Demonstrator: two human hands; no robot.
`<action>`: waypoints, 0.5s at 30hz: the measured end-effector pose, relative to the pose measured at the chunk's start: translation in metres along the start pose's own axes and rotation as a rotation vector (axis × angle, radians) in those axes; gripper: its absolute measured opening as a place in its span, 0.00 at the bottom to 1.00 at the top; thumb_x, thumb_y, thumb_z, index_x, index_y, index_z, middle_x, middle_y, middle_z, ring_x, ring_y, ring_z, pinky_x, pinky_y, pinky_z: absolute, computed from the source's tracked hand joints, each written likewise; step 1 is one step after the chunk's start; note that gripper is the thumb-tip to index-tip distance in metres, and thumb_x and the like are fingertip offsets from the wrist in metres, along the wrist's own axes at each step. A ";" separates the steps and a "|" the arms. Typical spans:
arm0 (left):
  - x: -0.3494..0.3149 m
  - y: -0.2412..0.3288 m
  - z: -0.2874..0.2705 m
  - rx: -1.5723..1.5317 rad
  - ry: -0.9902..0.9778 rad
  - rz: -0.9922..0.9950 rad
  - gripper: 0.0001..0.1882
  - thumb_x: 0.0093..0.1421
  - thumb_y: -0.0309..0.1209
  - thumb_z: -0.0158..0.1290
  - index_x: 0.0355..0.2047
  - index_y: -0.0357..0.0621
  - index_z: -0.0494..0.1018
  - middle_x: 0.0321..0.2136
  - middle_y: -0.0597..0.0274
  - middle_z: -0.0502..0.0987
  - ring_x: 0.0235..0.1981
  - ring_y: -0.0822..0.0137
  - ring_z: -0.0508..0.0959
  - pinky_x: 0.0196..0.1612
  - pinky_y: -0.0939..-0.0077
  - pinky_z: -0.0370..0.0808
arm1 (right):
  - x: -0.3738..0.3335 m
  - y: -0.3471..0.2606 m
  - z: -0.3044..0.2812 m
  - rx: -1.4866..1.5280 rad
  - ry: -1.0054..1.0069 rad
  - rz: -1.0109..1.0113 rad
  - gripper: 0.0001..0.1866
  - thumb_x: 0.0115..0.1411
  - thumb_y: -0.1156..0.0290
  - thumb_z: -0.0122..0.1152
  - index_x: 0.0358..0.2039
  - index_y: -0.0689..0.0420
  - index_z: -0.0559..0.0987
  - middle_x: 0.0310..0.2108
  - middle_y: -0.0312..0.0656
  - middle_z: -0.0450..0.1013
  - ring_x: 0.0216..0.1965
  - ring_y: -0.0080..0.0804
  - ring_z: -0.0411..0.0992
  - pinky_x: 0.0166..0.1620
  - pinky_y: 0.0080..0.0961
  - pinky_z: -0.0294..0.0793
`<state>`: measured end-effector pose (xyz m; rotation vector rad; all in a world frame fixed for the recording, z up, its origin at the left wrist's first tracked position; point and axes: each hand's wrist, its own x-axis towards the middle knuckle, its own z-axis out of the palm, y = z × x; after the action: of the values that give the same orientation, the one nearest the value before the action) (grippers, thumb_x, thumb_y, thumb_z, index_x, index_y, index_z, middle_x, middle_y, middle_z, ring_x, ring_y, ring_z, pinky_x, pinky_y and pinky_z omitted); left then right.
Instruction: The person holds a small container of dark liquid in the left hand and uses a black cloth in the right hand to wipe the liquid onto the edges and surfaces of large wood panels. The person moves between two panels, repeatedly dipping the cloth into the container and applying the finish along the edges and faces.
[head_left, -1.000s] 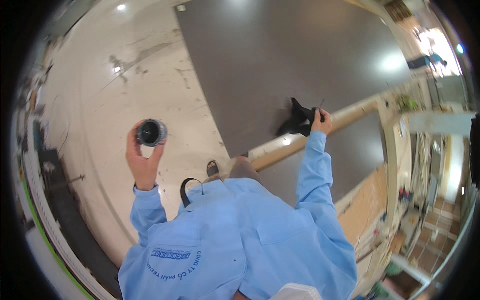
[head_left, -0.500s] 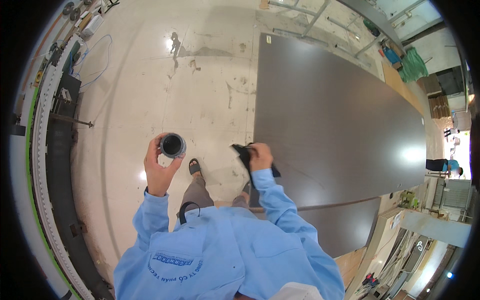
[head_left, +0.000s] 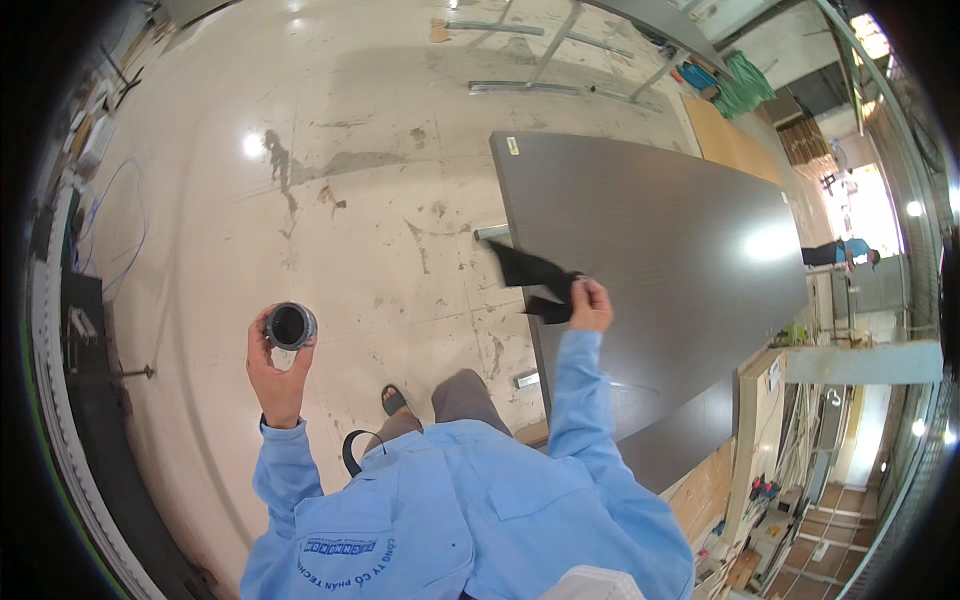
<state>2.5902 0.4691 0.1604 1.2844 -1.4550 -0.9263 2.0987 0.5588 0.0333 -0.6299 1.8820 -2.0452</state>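
My left hand [head_left: 276, 388] is wrapped round a small round container [head_left: 308, 337] with a grey rim and a dark inside, held out over the floor on the left. Its mouth faces up, and I cannot make out what is in it. On the right, my right hand [head_left: 594, 308] pinches a black cloth [head_left: 530, 270]. The cloth hangs loose over the left edge of a large dark grey-brown panel [head_left: 650, 240], its ends spread toward the floor; whether it touches the panel cannot be told.
Metal legs [head_left: 493, 232] show under the panel's left edge. A metal frame [head_left: 525, 88] stands at the far side, with a green bag [head_left: 745, 85] to its right. A long machine [head_left: 105, 350] runs along the left. Another person [head_left: 842, 253] is far off at right.
My right hand has moved right and the black cloth is now spread out. The view has shifted, with the panel now tilted. My left hand still holds the container, lower and further left.
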 end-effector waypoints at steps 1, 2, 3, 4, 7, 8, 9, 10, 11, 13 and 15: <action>0.015 -0.003 0.002 0.001 -0.011 -0.002 0.29 0.58 0.24 0.69 0.60 0.37 0.72 0.53 0.59 0.79 0.54 0.67 0.79 0.62 0.68 0.74 | 0.021 0.006 -0.017 -0.181 0.096 -0.043 0.07 0.63 0.77 0.73 0.41 0.60 0.86 0.40 0.38 0.84 0.42 0.26 0.79 0.51 0.27 0.79; 0.032 -0.007 0.006 -0.010 -0.021 -0.009 0.30 0.59 0.23 0.68 0.61 0.37 0.71 0.54 0.59 0.78 0.56 0.66 0.78 0.63 0.68 0.73 | 0.039 0.015 -0.029 -0.355 0.217 -0.064 0.08 0.62 0.75 0.75 0.41 0.60 0.87 0.39 0.38 0.85 0.41 0.27 0.80 0.50 0.28 0.80; 0.048 -0.011 0.011 -0.027 -0.034 -0.029 0.30 0.60 0.23 0.68 0.62 0.36 0.71 0.55 0.59 0.77 0.57 0.66 0.77 0.65 0.68 0.72 | 0.053 0.027 -0.036 -0.474 0.214 -0.088 0.08 0.61 0.74 0.75 0.41 0.59 0.87 0.38 0.39 0.85 0.40 0.29 0.81 0.50 0.30 0.80; 0.065 -0.015 0.017 -0.026 -0.047 -0.018 0.31 0.60 0.23 0.67 0.62 0.36 0.70 0.55 0.58 0.77 0.57 0.66 0.77 0.65 0.68 0.72 | 0.063 0.039 -0.040 -0.590 0.241 -0.080 0.08 0.61 0.73 0.76 0.40 0.59 0.87 0.38 0.40 0.86 0.40 0.31 0.81 0.49 0.31 0.80; 0.117 -0.025 0.038 -0.020 -0.066 -0.006 0.31 0.60 0.22 0.68 0.62 0.36 0.70 0.56 0.58 0.77 0.57 0.65 0.77 0.65 0.68 0.72 | 0.093 0.082 -0.018 -0.805 0.288 -0.114 0.08 0.58 0.72 0.76 0.39 0.57 0.87 0.39 0.42 0.86 0.41 0.39 0.83 0.50 0.34 0.80; 0.135 -0.027 0.045 -0.003 -0.064 0.005 0.31 0.59 0.22 0.68 0.62 0.36 0.71 0.55 0.58 0.77 0.56 0.65 0.78 0.64 0.69 0.72 | 0.106 0.095 -0.001 -0.822 0.290 -0.175 0.08 0.58 0.73 0.75 0.39 0.56 0.88 0.39 0.42 0.85 0.42 0.40 0.83 0.50 0.34 0.81; 0.154 -0.029 0.053 0.020 -0.065 0.012 0.30 0.59 0.22 0.69 0.61 0.37 0.71 0.54 0.58 0.78 0.56 0.66 0.78 0.64 0.69 0.73 | 0.122 0.108 0.018 -0.846 0.323 -0.232 0.08 0.58 0.73 0.75 0.39 0.56 0.88 0.40 0.42 0.85 0.43 0.40 0.83 0.51 0.34 0.81; 0.178 -0.030 0.058 0.034 -0.069 0.003 0.31 0.59 0.22 0.69 0.61 0.37 0.71 0.55 0.58 0.78 0.56 0.65 0.78 0.64 0.69 0.73 | 0.141 0.119 0.043 -0.835 0.257 -0.271 0.08 0.57 0.74 0.75 0.38 0.56 0.87 0.40 0.42 0.85 0.43 0.42 0.83 0.51 0.35 0.81; 0.201 -0.028 0.065 0.048 -0.073 -0.002 0.31 0.59 0.22 0.69 0.62 0.36 0.71 0.55 0.58 0.77 0.56 0.65 0.78 0.64 0.68 0.73 | 0.163 0.127 0.069 -0.799 0.202 -0.374 0.09 0.56 0.74 0.74 0.38 0.56 0.87 0.40 0.43 0.84 0.43 0.45 0.83 0.51 0.36 0.81; 0.232 -0.022 0.078 0.071 -0.082 -0.016 0.32 0.60 0.21 0.68 0.63 0.36 0.70 0.56 0.57 0.77 0.58 0.65 0.78 0.65 0.68 0.72 | 0.211 0.137 0.132 -0.844 0.126 -0.403 0.09 0.55 0.74 0.74 0.37 0.56 0.87 0.42 0.44 0.84 0.44 0.45 0.82 0.50 0.35 0.81; 0.277 -0.013 0.094 0.065 -0.077 -0.007 0.32 0.61 0.21 0.66 0.65 0.34 0.68 0.57 0.56 0.76 0.60 0.64 0.76 0.67 0.67 0.71 | 0.261 0.137 0.208 -0.926 0.076 -0.365 0.09 0.53 0.73 0.75 0.36 0.56 0.87 0.38 0.44 0.84 0.42 0.47 0.82 0.49 0.33 0.81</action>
<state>2.5041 0.1898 0.1701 1.3152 -1.5523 -0.9489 1.9676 0.2362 -0.0604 -1.1744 2.9108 -1.2467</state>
